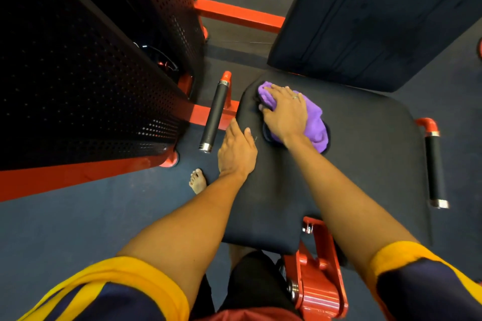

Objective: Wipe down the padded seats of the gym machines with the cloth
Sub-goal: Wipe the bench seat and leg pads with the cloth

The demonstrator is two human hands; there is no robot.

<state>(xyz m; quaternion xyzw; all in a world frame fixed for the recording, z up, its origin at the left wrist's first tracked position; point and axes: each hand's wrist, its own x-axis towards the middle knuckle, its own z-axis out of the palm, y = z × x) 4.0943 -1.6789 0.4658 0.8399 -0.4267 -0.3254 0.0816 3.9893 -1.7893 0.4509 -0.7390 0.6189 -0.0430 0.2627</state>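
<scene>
The purple cloth (314, 125) lies bunched on the far left part of the black padded seat (365, 159), near the upright back pad (378, 15). The right hand (284, 112) presses flat on the cloth, fingers extended. The left hand (236, 148) rests on the seat's left edge, fingers straight, gripping nothing. A black-gripped handle (215, 114) stands just beside that edge.

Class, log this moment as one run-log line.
step: wipe seat | right hand: presses cloth on seat | left hand: rests on seat edge
</scene>
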